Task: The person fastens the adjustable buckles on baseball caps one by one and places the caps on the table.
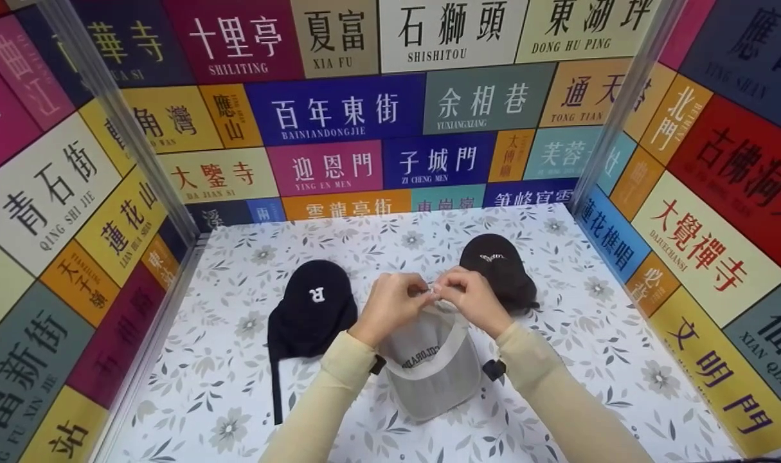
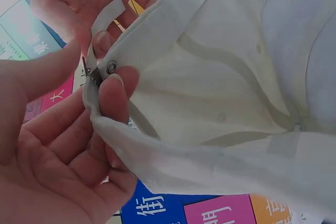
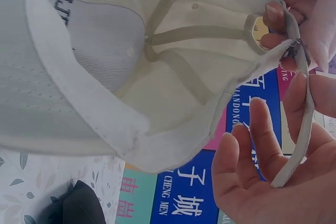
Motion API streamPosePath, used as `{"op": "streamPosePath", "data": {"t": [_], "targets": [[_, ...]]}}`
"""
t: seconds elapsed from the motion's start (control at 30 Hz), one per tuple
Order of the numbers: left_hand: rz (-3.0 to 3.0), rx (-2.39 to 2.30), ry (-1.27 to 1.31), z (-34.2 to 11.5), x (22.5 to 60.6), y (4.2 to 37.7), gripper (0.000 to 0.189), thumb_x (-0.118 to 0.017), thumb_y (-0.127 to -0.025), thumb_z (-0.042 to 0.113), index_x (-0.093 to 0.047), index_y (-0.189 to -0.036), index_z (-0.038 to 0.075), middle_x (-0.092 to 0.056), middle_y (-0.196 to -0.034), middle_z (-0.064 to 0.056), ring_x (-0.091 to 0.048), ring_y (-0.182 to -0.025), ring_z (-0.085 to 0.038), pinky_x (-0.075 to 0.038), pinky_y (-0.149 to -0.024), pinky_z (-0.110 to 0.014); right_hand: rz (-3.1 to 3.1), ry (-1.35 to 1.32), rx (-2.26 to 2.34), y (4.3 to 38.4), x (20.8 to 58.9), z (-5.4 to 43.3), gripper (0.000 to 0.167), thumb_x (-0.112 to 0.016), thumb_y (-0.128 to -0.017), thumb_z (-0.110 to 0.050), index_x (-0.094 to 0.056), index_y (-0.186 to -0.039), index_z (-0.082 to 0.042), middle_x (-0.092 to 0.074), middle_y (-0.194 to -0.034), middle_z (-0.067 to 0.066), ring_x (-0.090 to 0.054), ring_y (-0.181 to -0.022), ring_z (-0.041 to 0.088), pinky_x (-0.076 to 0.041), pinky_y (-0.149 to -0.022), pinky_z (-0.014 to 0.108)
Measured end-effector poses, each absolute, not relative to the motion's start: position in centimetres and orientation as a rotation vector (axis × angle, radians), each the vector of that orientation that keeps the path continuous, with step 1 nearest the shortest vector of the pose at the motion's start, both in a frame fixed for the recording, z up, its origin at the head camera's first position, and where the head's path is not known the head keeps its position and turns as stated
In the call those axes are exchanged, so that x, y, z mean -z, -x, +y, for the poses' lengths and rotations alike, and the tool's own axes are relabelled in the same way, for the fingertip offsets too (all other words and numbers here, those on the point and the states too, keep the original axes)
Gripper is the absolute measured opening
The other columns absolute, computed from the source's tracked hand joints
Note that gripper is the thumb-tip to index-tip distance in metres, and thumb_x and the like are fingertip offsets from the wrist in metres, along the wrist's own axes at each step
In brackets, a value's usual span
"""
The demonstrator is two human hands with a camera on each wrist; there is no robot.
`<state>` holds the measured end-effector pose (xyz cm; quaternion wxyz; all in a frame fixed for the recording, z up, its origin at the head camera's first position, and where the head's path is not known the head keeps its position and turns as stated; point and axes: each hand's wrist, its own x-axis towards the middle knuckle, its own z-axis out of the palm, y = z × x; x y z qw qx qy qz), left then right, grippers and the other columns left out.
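Note:
A light beige baseball cap [image 1: 436, 390] with "COLORADO" lettering is held up, its open inside facing me. My left hand [image 1: 390, 307] pinches the cap's back band beside a small metal buckle [image 2: 93, 74], thumb on one side and fingertip on the other. Across from it, my right hand [image 1: 477, 299] pinches the narrow fabric strap [image 3: 303, 148] that runs through the buckle. The strap's loose end [image 2: 111, 14] lies against the right palm. A metal eyelet [image 2: 111, 67] shows on the band near the buckle.
A black cap [image 1: 319, 308] with a white "R" and a long hanging strap lies on the left. At the back right lies a dark brown cap [image 1: 498, 270]. Beneath them is a floral-patterned tabletop [image 1: 229, 418], enclosed by colourful sign-covered walls [image 1: 339, 116].

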<state>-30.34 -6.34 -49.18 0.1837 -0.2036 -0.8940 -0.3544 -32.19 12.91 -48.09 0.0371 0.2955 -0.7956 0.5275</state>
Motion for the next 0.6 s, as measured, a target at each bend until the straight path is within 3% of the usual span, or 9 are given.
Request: {"op": "streamPosePath", "data": {"t": [0.37, 0.6], "targets": [[-2.562, 1.121, 0.363, -6.2, 48.53, 29.92, 0.014, -0.089, -0.076, 0.022, -0.078, -0.077, 0.013, -0.071, -0.072, 0.009, -0.062, -0.064, -0.004, -0.051, -0.061, -0.025, -2.492, -0.903, -1.626, 31.81, 48.09, 12.61, 0.013, -0.067, -0.092, 0.0, -0.071, -0.081, 0.005, -0.068, -0.094, 0.017, -0.061, -0.093, 0.028, -0.046, -0.084, 0.028], [-2.574, 1.143, 0.295, -6.09, 48.15, 29.78, 0.012, -0.089, -0.073, 0.014, -0.078, -0.077, 0.015, -0.07, -0.071, 0.01, -0.062, -0.065, -0.005, -0.051, -0.061, -0.026, -2.478, -0.962, -1.595, 31.67, 47.87, 12.51, 0.013, -0.067, -0.092, 0.001, -0.072, -0.081, 0.006, -0.068, -0.095, 0.02, -0.063, -0.095, 0.033, -0.046, -0.089, 0.051]]}}
